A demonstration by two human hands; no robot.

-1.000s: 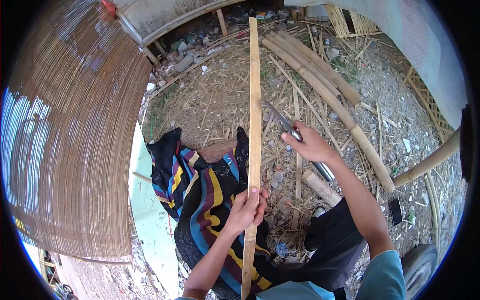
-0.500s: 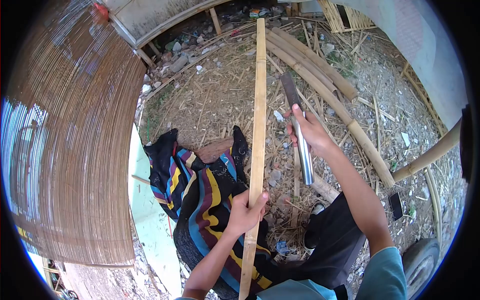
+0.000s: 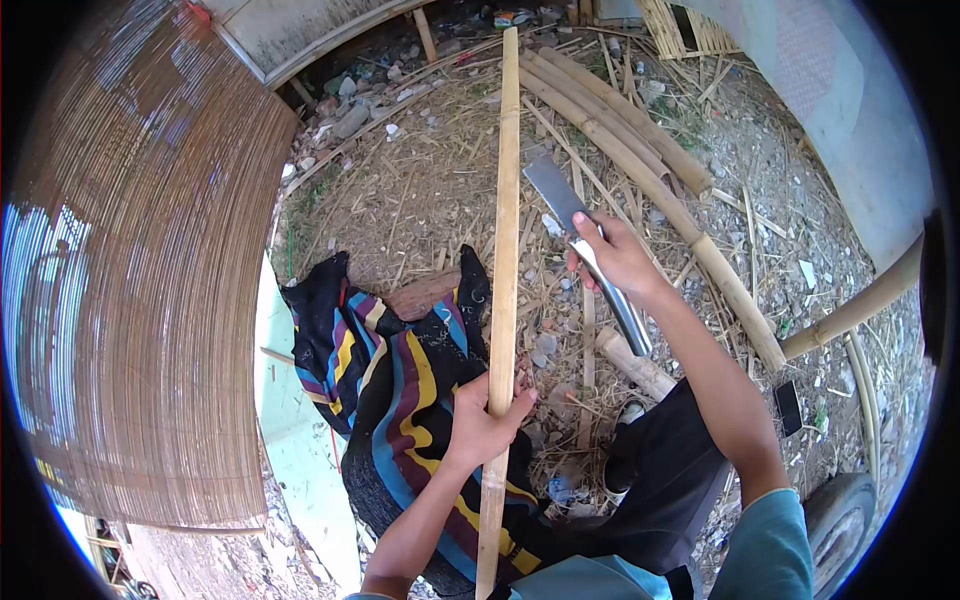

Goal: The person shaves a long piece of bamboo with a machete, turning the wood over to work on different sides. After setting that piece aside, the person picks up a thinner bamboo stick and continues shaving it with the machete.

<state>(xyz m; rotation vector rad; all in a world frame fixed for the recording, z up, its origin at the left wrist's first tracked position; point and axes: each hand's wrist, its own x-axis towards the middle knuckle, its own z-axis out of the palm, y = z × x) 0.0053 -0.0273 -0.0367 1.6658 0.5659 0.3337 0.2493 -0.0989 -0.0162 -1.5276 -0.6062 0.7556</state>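
Note:
A long, pale bamboo strip (image 3: 508, 190) stands nearly upright in view, its lower end close to my body. My left hand (image 3: 482, 422) is wrapped round its lower part. To the right of the strip, my right hand (image 3: 612, 258) grips a knife (image 3: 553, 190) by its shiny metal handle, the broad blade pointing up and to the left. Blade and strip are apart. Beneath my left hand and the strip, a striped cloth (image 3: 405, 400) in black, yellow, blue and maroon covers my leg.
Thick bamboo poles (image 3: 640, 150) lie at the upper right. A slatted blind (image 3: 150, 300) fills the left side. A phone (image 3: 788, 408) and a tyre (image 3: 840, 530) are at the lower right. Stones and bamboo scraps litter the ground.
The knife has tilted further left, its blade now showing its flat side and lying nearer the strip. The strip has shifted slightly left in view.

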